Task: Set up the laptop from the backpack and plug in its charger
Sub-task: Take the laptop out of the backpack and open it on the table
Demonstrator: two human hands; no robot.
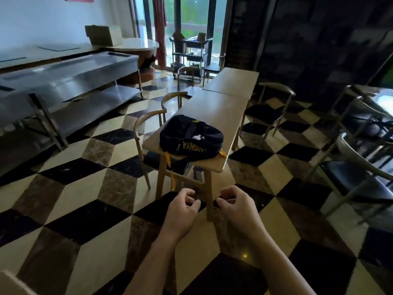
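Nearest the camera, my two forearms reach forward over the checkered floor [89, 188]. My left hand [182, 206] and my right hand [235, 206] hang side by side, apart from each other, fingers loosely curled and holding nothing; both are short of the bench and touch none of it.

Beyond the hands stands the wooden bench [214, 111], its near end toward me. The backpack [191, 138], dark navy with yellow lettering and yellow straps, lies flat on that near end; one strap dangles over the front edge. Something white shows at its top, possibly through an opening, though the view is too soft to tell. No laptop or charger shows outside the backpack.

A wooden chair [148, 124] stands at the bench's left side, a dark-seated chair [268, 111] at its right. Farther left are steel counters [70, 75]; at the far end, a cart [189, 54] before the window.
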